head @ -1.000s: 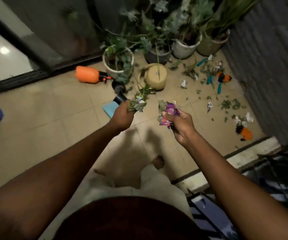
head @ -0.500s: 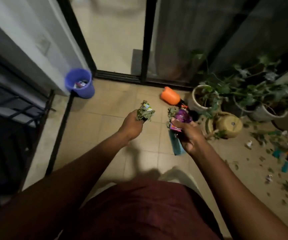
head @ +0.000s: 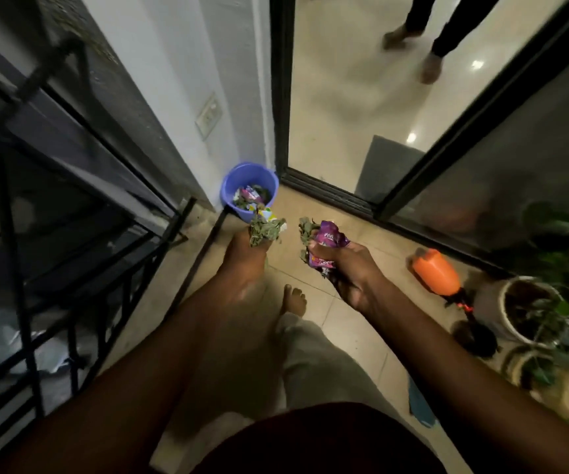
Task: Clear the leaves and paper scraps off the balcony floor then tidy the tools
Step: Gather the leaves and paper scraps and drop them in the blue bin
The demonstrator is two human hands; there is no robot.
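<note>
Your left grip (head: 243,258) is closed round leaves (head: 265,230); your right grip (head: 348,271) clutches a purple wrapper (head: 329,238) with more leaves. The blue bucket (head: 230,186) stands on the floor just ahead, nearer your left.

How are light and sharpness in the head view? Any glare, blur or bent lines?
Head view: dim balcony, brighter room beyond the door frame; two glare spots on the room floor; the railing at left is motion-blurred; the left hand, right hand and blue bucket are fairly sharp; the wide-angle lens bows the door frame.
</note>
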